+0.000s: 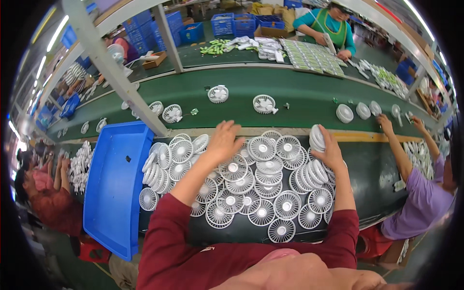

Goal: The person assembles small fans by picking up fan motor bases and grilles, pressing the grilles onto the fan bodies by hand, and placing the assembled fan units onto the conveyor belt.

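Observation:
A broad pile of round white fan grilles (pixel 269 165) lies on the dark green table in front of me, many overlapping in leaning rows. At the far right of the pile, my right hand (pixel 331 151) is closed round a few stacked white fan grilles (pixel 317 138), tilted up on edge. Over the far left part of the pile, my left hand (pixel 224 141) reaches toward the belt with its fingers apart, holding nothing. Beyond it on the green conveyor belt (pixel 309 112) stand white fan heads (pixel 218 94) with blades showing, and another fan head (pixel 264 104) farther right.
A blue plastic tray (pixel 99 193) stands left of the pile beside a white metal post (pixel 113 72). At the right, a co-worker in a purple shirt (pixel 420 195) reaches to the belt. Across the belt, a person in a green apron (pixel 328 24) works over rows of light green parts (pixel 311 55).

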